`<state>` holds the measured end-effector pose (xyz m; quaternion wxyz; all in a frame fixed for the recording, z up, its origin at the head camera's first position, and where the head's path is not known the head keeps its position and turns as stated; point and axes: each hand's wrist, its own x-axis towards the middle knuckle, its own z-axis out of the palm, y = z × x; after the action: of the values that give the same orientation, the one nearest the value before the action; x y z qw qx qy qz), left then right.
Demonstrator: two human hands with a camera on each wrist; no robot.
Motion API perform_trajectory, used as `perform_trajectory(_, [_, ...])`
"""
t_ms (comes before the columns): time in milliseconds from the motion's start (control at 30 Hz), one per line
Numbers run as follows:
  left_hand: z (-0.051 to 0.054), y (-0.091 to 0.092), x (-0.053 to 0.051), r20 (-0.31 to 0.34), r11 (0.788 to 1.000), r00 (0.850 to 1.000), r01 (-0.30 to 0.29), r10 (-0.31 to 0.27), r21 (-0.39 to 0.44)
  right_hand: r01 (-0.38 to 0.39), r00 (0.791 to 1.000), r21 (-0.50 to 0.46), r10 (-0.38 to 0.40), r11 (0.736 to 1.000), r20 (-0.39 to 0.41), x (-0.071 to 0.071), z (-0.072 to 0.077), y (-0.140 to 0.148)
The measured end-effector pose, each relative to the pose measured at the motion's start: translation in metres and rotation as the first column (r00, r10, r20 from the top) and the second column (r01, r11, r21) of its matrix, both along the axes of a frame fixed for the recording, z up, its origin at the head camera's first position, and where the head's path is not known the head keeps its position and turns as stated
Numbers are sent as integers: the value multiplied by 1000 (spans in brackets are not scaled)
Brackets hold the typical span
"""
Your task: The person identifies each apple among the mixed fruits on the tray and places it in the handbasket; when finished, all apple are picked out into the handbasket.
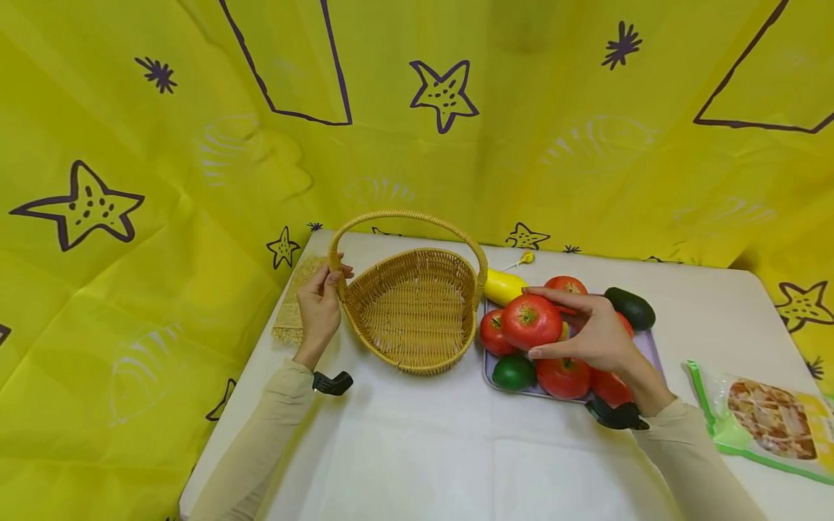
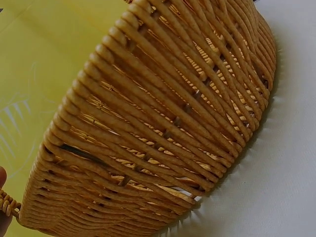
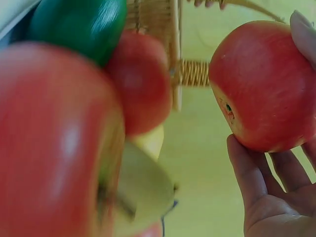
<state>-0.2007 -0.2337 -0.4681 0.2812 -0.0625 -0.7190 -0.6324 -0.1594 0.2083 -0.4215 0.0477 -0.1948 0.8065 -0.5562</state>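
A wicker basket (image 1: 417, 311) with a tall handle stands on the table, nothing inside it. My left hand (image 1: 319, 304) grips the base of its handle on the left side; the basket's woven wall (image 2: 148, 118) fills the left wrist view. Between thumb and fingers, my right hand (image 1: 596, 336) holds a red tomato-like fruit (image 1: 531, 321) above the left part of a purple tray (image 1: 651, 354). In the right wrist view the held red fruit (image 3: 266, 86) is clear of the others. Several red fruits, a green one (image 1: 514, 373) and a dark avocado-like one (image 1: 629, 309) are on the tray.
A yellow elongated item (image 1: 504, 287) lies between basket and tray, with a yellow lollipop-like thing (image 1: 526, 257) behind. At the left edge is a clear bag of small grains (image 1: 289, 311). A green-edged food package (image 1: 772, 420) lies at the right. Yellow cloth hangs behind the table.
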Motion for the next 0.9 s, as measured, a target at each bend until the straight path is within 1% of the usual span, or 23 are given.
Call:
perform_trajectory(133, [-1, 0, 0, -4, 1000, 1000, -3, 3, -3, -52, 999, -29, 52, 998, 13, -4, 0, -20])
perform_trajectory(200, [-1, 0, 0, -10, 1000, 1000, 2, -2, 1, -83, 996, -55, 85, 995, 39, -7, -1, -30])
perform_trajectory(267, [-1, 0, -1, -15, 1000, 1000, 8, -8, 4, -100, 992, -61, 104, 993, 66, -9, -2, -39])
perform_trajectory(367, [-1, 0, -1, -17, 1000, 1000, 12, -12, 6, -123, 988, -73, 129, 990, 83, -13, -5, -52])
perform_trajectory(467, [-1, 0, -1, -14, 1000, 1000, 5, -6, -9, -152, 985, -77, 157, 985, 64, -17, -8, -67])
perform_trajectory(600, [-1, 0, 0, -8, 1000, 1000, 3, -3, -12, -194, 979, -105, 199, 975, 41, -20, -9, -86])
perform_trajectory(767, [0, 0, 0, 3, 1000, 1000, 8, -8, -1, -208, 975, -125, 215, 970, 48, -22, -7, -105])
perform_trajectory(900, [1, 0, 1, 20, 1000, 1000, 1, -1, 4, -213, 974, -139, 222, 967, 52, -25, -3, -120])
